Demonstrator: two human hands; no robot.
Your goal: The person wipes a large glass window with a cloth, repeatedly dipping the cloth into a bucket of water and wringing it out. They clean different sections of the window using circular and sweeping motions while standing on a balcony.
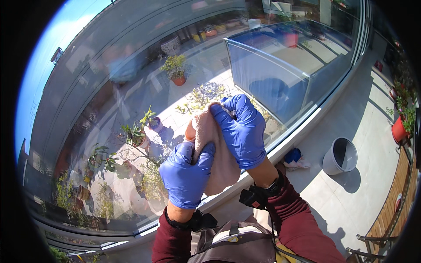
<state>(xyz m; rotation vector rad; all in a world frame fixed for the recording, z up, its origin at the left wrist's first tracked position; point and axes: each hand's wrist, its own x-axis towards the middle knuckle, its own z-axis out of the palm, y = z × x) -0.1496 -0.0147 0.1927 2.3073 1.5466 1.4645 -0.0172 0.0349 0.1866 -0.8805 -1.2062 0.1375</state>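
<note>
A light pink cloth hangs folded between my two hands, in front of a large glass pane. My left hand, in a blue disposable glove, pinches the cloth's left edge between thumb and fingers. Higher up and to the right, my right hand, gloved the same way, grips its upper corner. An orange patch shows at the cloth's left side; I cannot tell what it is. Whether the cloth touches the glass is unclear.
Right of the window frame, a grey bucket stands on the tiled floor. Blue and pale cloths lie by the frame. A wooden slatted bench and a red flowerpot are at far right. Potted plants appear in the glass.
</note>
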